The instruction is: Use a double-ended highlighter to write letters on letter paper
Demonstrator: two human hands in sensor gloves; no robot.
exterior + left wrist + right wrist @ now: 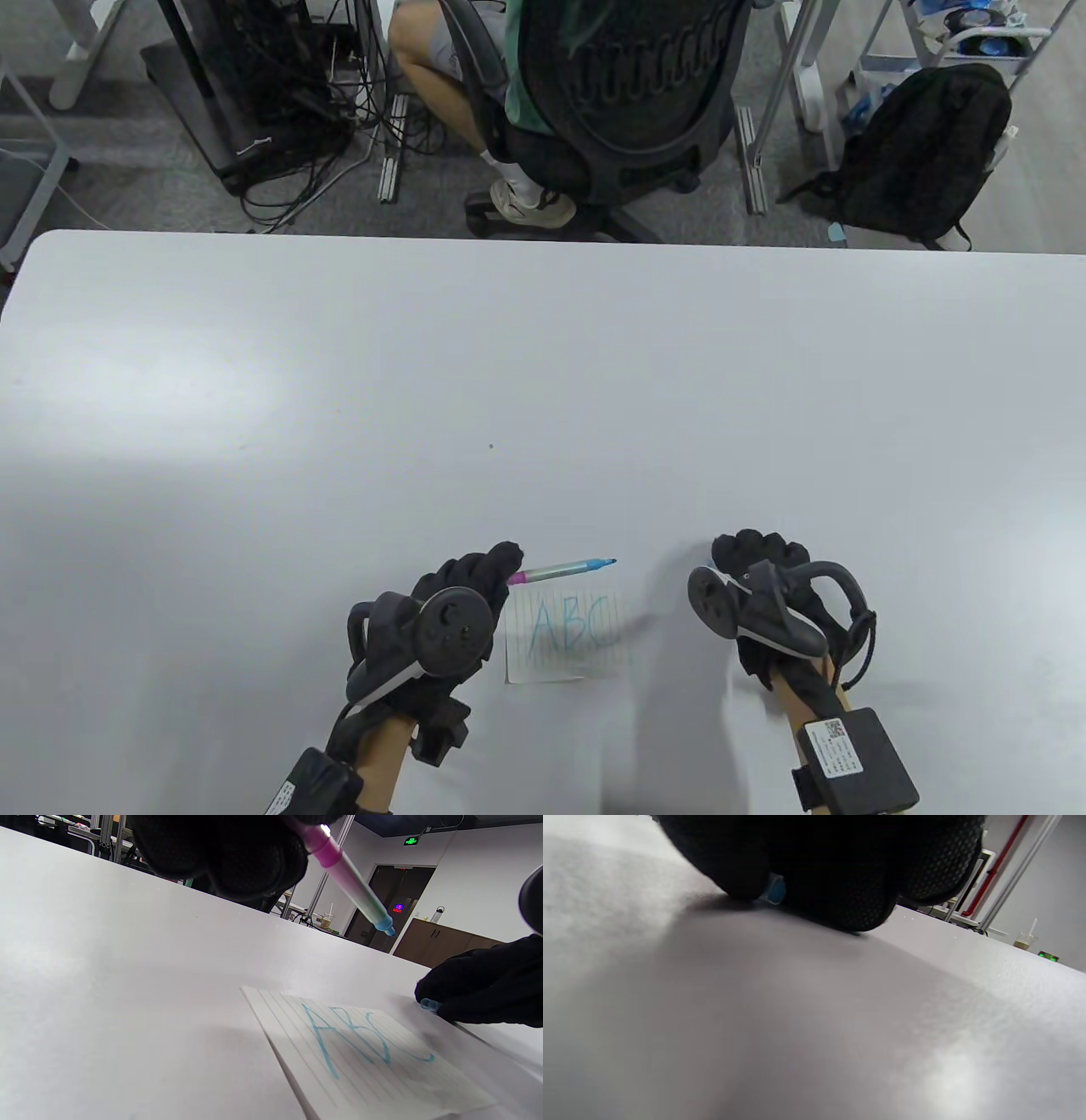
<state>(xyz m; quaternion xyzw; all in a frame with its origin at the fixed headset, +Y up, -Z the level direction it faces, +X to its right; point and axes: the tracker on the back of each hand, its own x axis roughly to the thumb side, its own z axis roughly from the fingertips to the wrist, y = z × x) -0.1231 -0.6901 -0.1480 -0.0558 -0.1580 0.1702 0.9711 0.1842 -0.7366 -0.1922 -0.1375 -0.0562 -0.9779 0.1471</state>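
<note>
A small lined letter paper [567,638] lies near the table's front edge with "ABC" written on it in blue [360,1039]. My left hand [502,562] pinches the double-ended highlighter [564,569] by its pink end. The pen hangs just above the paper's far edge, its uncapped blue tip [387,927] pointing right. My right hand [751,556] rests curled on the table to the right of the paper. Its fingers [840,878] hold a small blue cap [775,889], which also peeks out below that hand's fingertips [428,1004] in the left wrist view.
The white table [339,382] stretches wide beyond the paper. Past its far edge a person sits in a black office chair [645,93]. A black backpack [925,157] lies on the floor at the right, with cables [288,127] at the left.
</note>
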